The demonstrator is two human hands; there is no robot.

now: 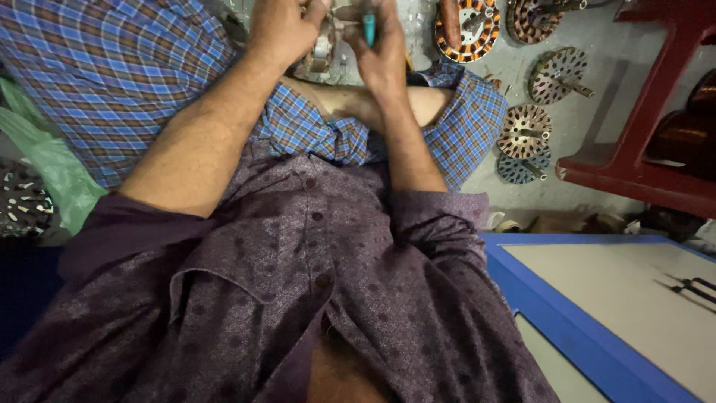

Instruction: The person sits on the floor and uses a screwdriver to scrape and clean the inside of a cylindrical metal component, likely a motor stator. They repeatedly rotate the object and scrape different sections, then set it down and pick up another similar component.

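Note:
My left hand reaches to the top edge of the view and grips a small metal part, half hidden by my fingers. My right hand is closed around a teal-handled tool, held upright close to that part. Both forearms stretch out over my purple patterned shirt and blue checked cloth on my lap. The top of the frame cuts off what the tool touches.
Several round motor rotors with shafts lie on the grey floor at the upper right, beside a copper-wound stator. A dark red stool stands at right. A blue-framed panel fills the lower right. Green plastic lies left.

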